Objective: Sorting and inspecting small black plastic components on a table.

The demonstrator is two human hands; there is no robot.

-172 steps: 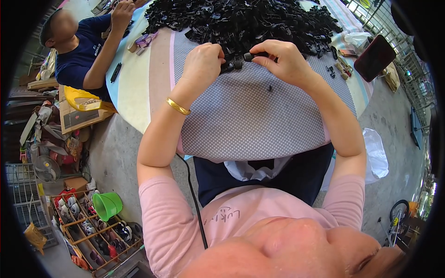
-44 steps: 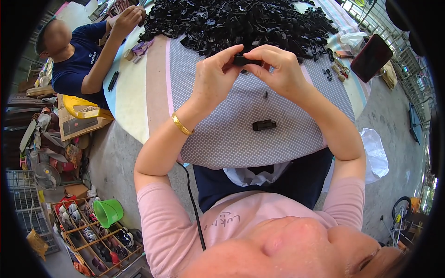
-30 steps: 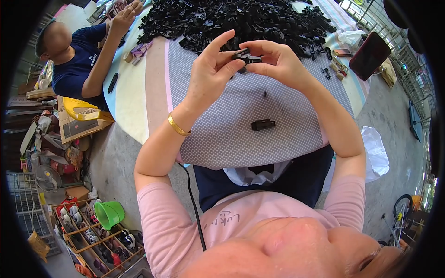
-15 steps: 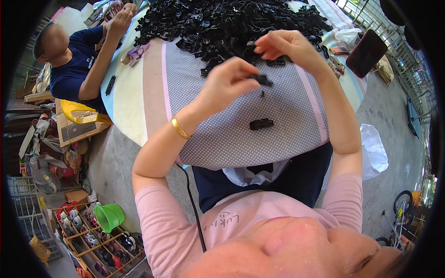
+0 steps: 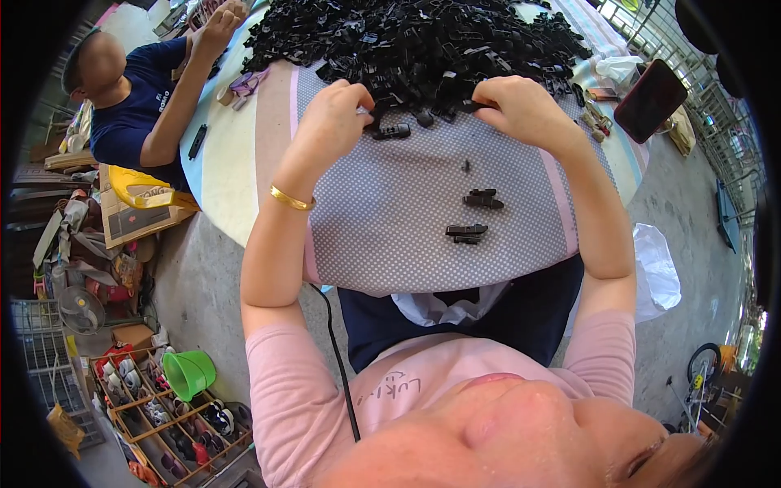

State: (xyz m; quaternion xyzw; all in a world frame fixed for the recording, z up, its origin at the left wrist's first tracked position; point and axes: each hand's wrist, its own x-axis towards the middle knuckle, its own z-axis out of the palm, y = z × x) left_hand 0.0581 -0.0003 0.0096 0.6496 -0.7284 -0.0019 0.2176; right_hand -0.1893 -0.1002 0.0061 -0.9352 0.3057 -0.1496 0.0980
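A large heap of black plastic pieces [image 5: 423, 49] covers the far part of the table. My left hand [image 5: 332, 118] is at the heap's near left edge, its fingers bent together; what they hold, if anything, is hidden. Just right of those fingertips lies a loose black plastic clip [image 5: 392, 131]. My right hand [image 5: 521, 110] pinches a dark plastic piece [image 5: 470, 106] at the heap's near right edge. Closer to me on the dotted cloth [image 5: 382, 211] rest a tiny black bit [image 5: 467, 165], a small group of black parts [image 5: 483, 198] and another black group [image 5: 466, 234].
A phone-like dark red device [image 5: 650, 101] stands at the table's right edge. Tape rolls [image 5: 225, 96] and a black part [image 5: 197, 141] lie on the left. Another person [image 5: 134, 106] sits at the far left, hands raised. A black cable [image 5: 338, 350] hangs beside my left arm.
Black parts that my left hand held have been set down on the cloth, where two groups now lie. My left hand has moved left to the heap; the right has shifted slightly nearer.
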